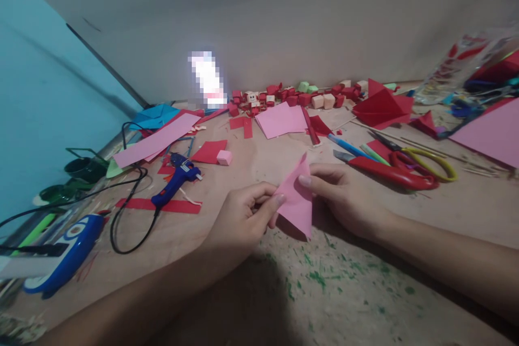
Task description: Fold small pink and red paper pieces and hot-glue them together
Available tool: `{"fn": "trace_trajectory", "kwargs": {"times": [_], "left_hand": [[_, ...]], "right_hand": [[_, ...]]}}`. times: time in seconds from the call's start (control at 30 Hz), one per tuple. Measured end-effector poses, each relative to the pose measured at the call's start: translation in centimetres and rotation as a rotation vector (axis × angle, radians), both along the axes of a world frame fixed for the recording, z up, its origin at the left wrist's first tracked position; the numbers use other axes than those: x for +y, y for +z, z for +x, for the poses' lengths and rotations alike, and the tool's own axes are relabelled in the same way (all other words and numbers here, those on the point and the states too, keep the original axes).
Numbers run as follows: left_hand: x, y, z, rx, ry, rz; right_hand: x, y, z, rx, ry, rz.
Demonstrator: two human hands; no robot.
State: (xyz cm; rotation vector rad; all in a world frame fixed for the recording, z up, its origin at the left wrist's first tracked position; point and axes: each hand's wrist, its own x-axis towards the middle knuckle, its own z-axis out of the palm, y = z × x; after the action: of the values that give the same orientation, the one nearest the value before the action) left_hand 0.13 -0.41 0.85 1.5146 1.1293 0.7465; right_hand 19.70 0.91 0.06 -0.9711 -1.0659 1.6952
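A piece of pink paper, folded into a rough triangle, is held just above the table between both hands. My left hand pinches its left corner between thumb and fingers. On the other side my right hand grips the right edge, thumb on the front and fingers behind. Beyond the hands lie more sheets of pink paper. A small pink paper cube rests by a red paper piece to the left. Nearest my right hand is a red-handled cutter.
A blue hot glue gun with a black cable lies left, near a blue-and-white tool. Yellow-handled scissors and a blue pen are right. Several paper cubes line the wall, beside a blurred bright screen.
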Motion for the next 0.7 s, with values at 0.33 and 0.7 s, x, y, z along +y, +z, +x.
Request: {"fn": "trace_trajectory", "kwargs": {"times": [0.33,0.7], "left_hand": [[-0.14,-0.13,-0.05,-0.002,-0.042,-0.019],[-0.1,-0.13,0.22,0.031,-0.047,-0.049]], "right_hand": [[0.57,-0.21,0.03,0.075,-0.068,-0.073],[0.84,0.06,-0.29,0.136,-0.207,-0.137]]}}
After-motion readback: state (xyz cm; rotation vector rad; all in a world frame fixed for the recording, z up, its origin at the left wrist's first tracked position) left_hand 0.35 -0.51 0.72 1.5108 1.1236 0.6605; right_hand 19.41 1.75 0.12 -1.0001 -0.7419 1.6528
